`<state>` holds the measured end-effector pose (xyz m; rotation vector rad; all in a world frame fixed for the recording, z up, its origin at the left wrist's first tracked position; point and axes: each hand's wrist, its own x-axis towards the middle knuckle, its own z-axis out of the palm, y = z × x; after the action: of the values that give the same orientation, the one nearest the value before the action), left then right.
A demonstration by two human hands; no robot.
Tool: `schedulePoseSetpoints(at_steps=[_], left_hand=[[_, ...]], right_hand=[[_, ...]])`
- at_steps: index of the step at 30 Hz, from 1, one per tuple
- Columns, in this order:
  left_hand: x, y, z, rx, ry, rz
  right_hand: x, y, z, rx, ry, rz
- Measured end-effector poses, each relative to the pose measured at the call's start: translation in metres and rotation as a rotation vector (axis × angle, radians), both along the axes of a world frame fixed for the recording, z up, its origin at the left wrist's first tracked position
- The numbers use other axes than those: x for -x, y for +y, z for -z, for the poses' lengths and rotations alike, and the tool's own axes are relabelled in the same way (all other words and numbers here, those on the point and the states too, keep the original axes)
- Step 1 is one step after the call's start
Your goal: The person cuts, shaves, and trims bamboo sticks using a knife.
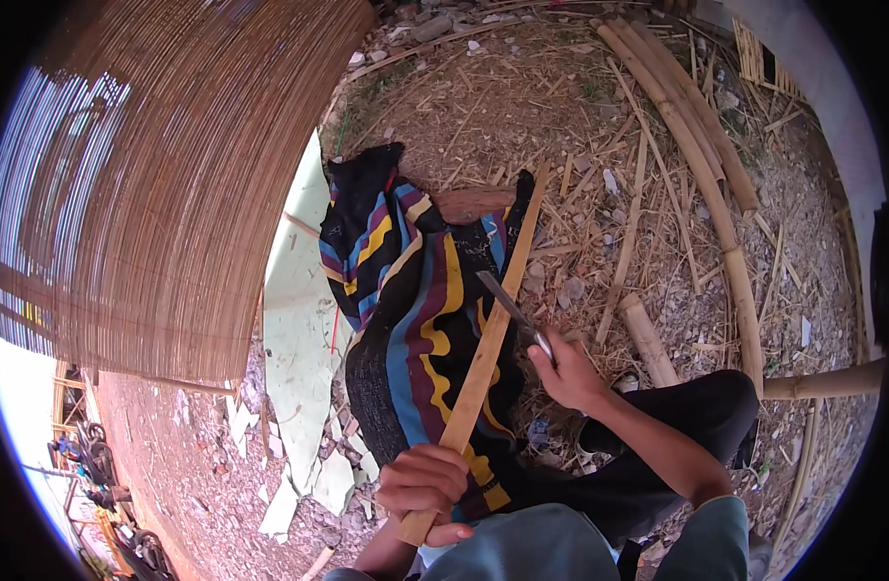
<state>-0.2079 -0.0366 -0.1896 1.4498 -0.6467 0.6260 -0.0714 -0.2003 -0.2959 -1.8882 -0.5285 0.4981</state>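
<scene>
A long, flat bamboo strip (493,334) slants from near my body up and away to the right. My left hand (425,484) is wrapped around its near end. In my right hand (567,373) is a knife (510,302), its handle closed in the fingers. The blade lies across the strip around its middle, pointing away to the left. Beneath the strip a striped cloth (420,324) in black, blue, maroon and yellow drapes over my lap and the ground. A reddish-brown block (472,204) shows at the cloth's far side.
A bamboo-slat screen (173,184) hangs at the left, with a pale green sheet (299,387) beside it. Bamboo poles (701,160) lie at the right, and a short bamboo piece (648,339) lies near my knee. Shavings and rubble cover the ground. Motorbikes (96,455) stand far left.
</scene>
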Motion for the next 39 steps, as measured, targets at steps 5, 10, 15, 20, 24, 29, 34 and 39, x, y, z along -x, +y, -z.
schedulePoseSetpoints(at_steps=[5,10,15,20,24,29,34,39], left_hand=[[-0.002,0.007,0.002,-0.01,-0.018,0.047],[-0.004,0.01,0.002,-0.038,-0.02,0.1],[0.005,0.014,0.007,-0.02,0.037,0.02],[0.003,0.021,0.004,-0.014,0.041,0.019],[-0.002,0.009,0.004,-0.054,0.017,0.04],[0.007,-0.002,0.009,-0.121,0.068,0.042],[0.001,0.004,0.006,-0.053,0.032,0.008],[-0.002,0.016,0.005,-0.007,0.031,0.0]], right_hand=[[0.032,-0.004,-0.03,-0.068,-0.307,-0.253],[0.038,-0.008,-0.023,0.014,-0.354,-0.26],[0.014,-0.003,0.006,0.216,-0.313,-0.077],[0.028,0.002,-0.017,0.083,-0.316,-0.129],[0.031,-0.003,-0.021,-0.048,-0.633,-0.251],[-0.023,-0.013,0.024,0.271,-0.24,0.063],[0.019,-0.003,-0.005,-0.012,-0.308,-0.072],[0.026,-0.004,0.01,-0.012,-0.415,-0.173]])
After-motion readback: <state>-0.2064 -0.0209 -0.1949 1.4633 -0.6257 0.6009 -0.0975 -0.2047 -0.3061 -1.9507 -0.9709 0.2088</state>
